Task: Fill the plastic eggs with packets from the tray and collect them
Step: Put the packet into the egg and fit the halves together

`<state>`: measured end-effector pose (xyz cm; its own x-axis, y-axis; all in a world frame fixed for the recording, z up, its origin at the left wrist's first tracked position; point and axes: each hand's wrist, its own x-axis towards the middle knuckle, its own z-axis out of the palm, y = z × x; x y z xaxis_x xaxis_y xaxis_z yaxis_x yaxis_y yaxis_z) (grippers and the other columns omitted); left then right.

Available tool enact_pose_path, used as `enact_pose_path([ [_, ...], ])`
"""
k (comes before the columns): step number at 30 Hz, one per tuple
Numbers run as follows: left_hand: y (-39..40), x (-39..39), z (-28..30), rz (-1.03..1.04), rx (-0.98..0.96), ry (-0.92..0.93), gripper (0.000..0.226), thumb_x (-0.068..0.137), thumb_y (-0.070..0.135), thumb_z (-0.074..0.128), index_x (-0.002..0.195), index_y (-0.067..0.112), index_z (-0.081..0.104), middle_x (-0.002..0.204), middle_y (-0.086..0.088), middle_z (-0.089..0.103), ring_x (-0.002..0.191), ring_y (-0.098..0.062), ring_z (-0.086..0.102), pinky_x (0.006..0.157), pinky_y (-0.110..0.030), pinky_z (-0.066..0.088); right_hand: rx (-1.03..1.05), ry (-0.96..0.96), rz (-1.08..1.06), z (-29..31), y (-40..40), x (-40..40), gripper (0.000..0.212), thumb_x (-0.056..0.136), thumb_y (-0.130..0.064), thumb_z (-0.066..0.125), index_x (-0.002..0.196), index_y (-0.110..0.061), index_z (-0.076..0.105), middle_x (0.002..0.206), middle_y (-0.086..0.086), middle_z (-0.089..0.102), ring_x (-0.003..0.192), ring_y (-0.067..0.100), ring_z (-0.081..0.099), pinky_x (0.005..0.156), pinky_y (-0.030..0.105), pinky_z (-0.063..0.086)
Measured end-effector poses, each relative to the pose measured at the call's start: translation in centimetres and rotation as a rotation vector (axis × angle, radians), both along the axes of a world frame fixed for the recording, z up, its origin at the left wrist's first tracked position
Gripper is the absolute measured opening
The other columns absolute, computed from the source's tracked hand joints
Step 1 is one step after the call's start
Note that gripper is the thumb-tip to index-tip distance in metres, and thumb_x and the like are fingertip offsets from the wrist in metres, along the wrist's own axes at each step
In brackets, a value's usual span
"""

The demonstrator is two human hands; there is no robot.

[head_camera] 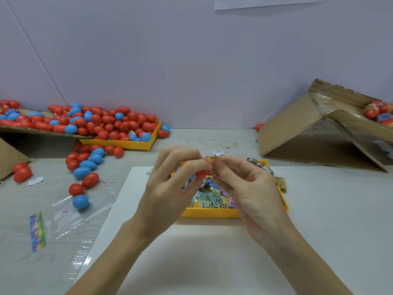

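My left hand (170,184) holds a red plastic egg half (201,173) in curled fingers above the yellow tray (210,212). My right hand (246,186) pinches a printed packet (213,161) right against the egg's opening. The tray below both hands is full of several folded colourful packets (210,198). Much of the egg is hidden by my fingers.
Red and blue eggs (110,124) fill a second yellow tray (119,143) and a flattened cardboard at back left, with more loose eggs (85,167) on the table. A tilted cardboard box (308,133) holding eggs stands at right. A clear plastic bag (74,218) lies at left.
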<state>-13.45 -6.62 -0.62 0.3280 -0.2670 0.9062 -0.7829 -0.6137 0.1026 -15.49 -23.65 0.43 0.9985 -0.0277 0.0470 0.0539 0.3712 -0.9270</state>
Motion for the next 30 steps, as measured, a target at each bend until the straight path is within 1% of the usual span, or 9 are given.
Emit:
enact_pose_path([
  [4, -0.1, -0.2, 0.4, -0.122, -0.194, 0.178, 0.034, 0.081, 0.018, 0.089, 0.105, 0.005, 0.069, 0.105, -0.004, 0.065, 0.098, -0.011, 0.064, 0.087, -0.024, 0.054, 0.049, 0.052, 0.008, 0.3, -0.4, 0.3, 0.031, 0.085, -0.03, 0.072, 0.105, -0.005, 0.075, 0.095, 0.009, 0.078, 0.085, 0.014, 0.073, 0.077, 0.024, 0.059],
  [8, -0.1, -0.4, 0.8, -0.262, -0.444, 0.433, 0.041, 0.08, 0.032, 0.087, 0.11, 0.014, 0.065, 0.103, 0.0, 0.069, 0.095, -0.023, 0.071, 0.085, -0.026, 0.057, 0.094, 0.117, 0.072, 0.4, -0.6, 0.4, 0.023, 0.097, -0.029, 0.065, 0.091, -0.008, 0.073, 0.077, 0.006, 0.071, 0.065, 0.011, 0.064, 0.064, 0.022, 0.057],
  [11, -0.2, -0.7, 1.0, -0.327, -0.564, 0.588, 0.043, 0.077, 0.037, 0.087, 0.11, 0.016, 0.067, 0.098, 0.0, 0.075, 0.091, -0.024, 0.074, 0.081, -0.027, 0.059, 0.07, 0.133, 0.078, 0.2, -0.5, 0.4, 0.023, 0.096, -0.031, 0.065, 0.089, -0.01, 0.074, 0.074, 0.005, 0.068, 0.063, 0.012, 0.062, 0.062, 0.022, 0.056],
  [14, -0.6, -0.9, 1.1, -0.333, -0.582, 0.633, 0.04, 0.077, 0.035, 0.086, 0.11, 0.019, 0.069, 0.096, 0.001, 0.077, 0.088, -0.02, 0.076, 0.078, -0.022, 0.059, 0.02, 0.109, 0.044, -0.1, -0.3, 0.3, 0.025, 0.096, -0.031, 0.066, 0.097, -0.008, 0.076, 0.076, 0.006, 0.073, 0.063, 0.013, 0.067, 0.062, 0.021, 0.056],
  [16, -0.7, -0.9, 1.1, -0.33, -0.572, 0.634, 0.037, 0.078, 0.032, 0.086, 0.111, 0.021, 0.071, 0.099, 0.003, 0.077, 0.09, -0.018, 0.075, 0.08, -0.02, 0.058, -0.038, 0.076, 0.004, -0.3, -0.3, 0.4, 0.027, 0.097, -0.031, 0.064, 0.099, -0.007, 0.076, 0.082, 0.009, 0.077, 0.067, 0.016, 0.073, 0.06, 0.02, 0.056],
  [20, -0.7, -0.7, 1.0, -0.345, -0.56, 0.688, 0.036, 0.082, 0.026, 0.085, 0.115, 0.018, 0.071, 0.103, 0.0, 0.077, 0.097, -0.023, 0.074, 0.087, -0.025, 0.058, -0.136, -0.003, -0.052, -0.4, -0.2, 0.4, 0.028, 0.102, -0.029, 0.059, 0.094, -0.01, 0.078, 0.083, 0.011, 0.079, 0.07, 0.022, 0.076, 0.061, 0.021, 0.057],
  [23, -0.8, -0.7, 0.9, -0.358, -0.533, 0.714, 0.036, 0.083, 0.021, 0.081, 0.118, 0.017, 0.071, 0.103, -0.001, 0.076, 0.098, -0.024, 0.074, 0.088, -0.028, 0.059, -0.243, -0.092, -0.107, -0.6, -0.2, 0.4, 0.027, 0.103, -0.026, 0.059, 0.092, -0.01, 0.077, 0.077, 0.008, 0.078, 0.069, 0.022, 0.076, 0.061, 0.023, 0.058],
  [27, -0.8, -0.8, 1.0, -0.396, -0.556, 0.736, 0.034, 0.088, 0.021, 0.076, 0.122, 0.018, 0.07, 0.107, 0.002, 0.076, 0.101, -0.02, 0.074, 0.086, -0.023, 0.058, -0.463, -0.217, -0.21, -1.1, -0.2, 0.5, 0.024, 0.103, -0.023, 0.059, 0.088, -0.018, 0.076, 0.072, 0.0, 0.076, 0.067, 0.017, 0.075, 0.067, 0.033, 0.062],
  [30, -0.9, -0.9, 1.1, -0.427, -0.551, 0.754, 0.035, 0.09, 0.019, 0.072, 0.125, 0.017, 0.068, 0.112, 0.0, 0.075, 0.105, -0.021, 0.073, 0.09, -0.023, 0.056, -0.557, -0.26, -0.26, -1.3, -0.1, 0.5, 0.024, 0.103, -0.026, 0.059, 0.087, -0.02, 0.076, 0.071, -0.005, 0.076, 0.067, 0.012, 0.074, 0.07, 0.035, 0.062],
])
